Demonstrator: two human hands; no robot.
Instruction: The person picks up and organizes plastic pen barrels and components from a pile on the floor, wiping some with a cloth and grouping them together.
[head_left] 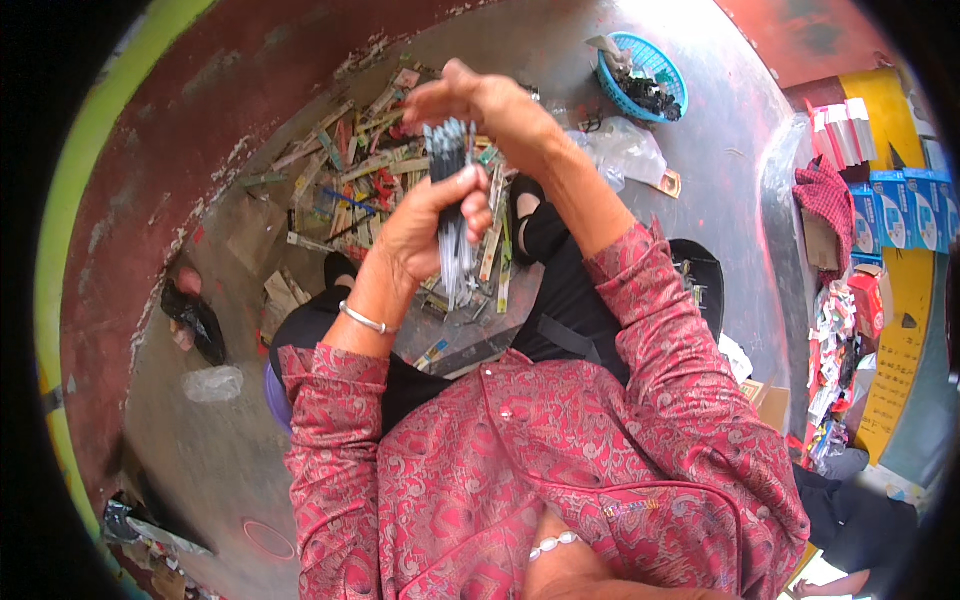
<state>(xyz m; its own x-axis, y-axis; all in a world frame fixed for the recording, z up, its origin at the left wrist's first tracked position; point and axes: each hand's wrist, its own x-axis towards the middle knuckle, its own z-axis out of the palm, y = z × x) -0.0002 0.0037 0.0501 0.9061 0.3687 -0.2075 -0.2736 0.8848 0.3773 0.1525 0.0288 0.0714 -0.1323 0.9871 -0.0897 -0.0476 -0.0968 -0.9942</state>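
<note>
Bundle [447, 152] of slim dark sticks with pale tips stands at upper centre, clasped in the left hand [425, 222], its long axis running nearly up-down in the frame. The right hand [503, 108], fingers extended, is nearer the upper tips; contact cannot be told. Scattered strips [375, 163] lie below; maroon wall [150, 190] curves left, grey floor [735, 110] widens right.

The bundled pen-like sticks [446, 158] are black with pale-blue tips and whitish lower ends. The crimson jacket [450, 455] bears silvery scrollwork; the trousers [568, 272] are black, the far-right basket [634, 107] turquoise.
</note>
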